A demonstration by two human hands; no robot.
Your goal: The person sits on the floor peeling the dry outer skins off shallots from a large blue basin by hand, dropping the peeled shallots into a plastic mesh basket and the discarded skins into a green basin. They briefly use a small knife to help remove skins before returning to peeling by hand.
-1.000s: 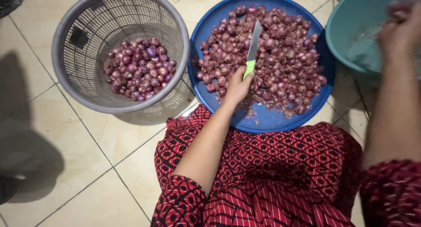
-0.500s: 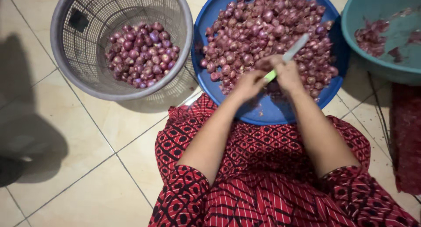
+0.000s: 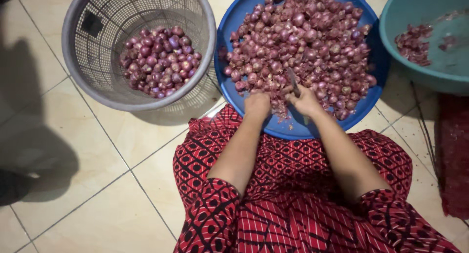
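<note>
Blue basin point(image 3: 229, 94): shallots point(image 3: 312, 38); two hands point(image 3: 257, 105); one knife point(image 3: 293, 81)

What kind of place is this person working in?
Probably a home kitchen floor or back area: pale floor tiles, a blue tray heaped with shallots, and a grey basket holding peeled ones.

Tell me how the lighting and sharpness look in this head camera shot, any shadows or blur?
Head view: even indoor light, no strong glare on the floor tiles; a big soft shadow darkens the left edge; the grey basket casts a mesh shadow to its right. Shallots in the blue tray look sharp; the knife between the left hand and right hand is slightly blurred.
</note>
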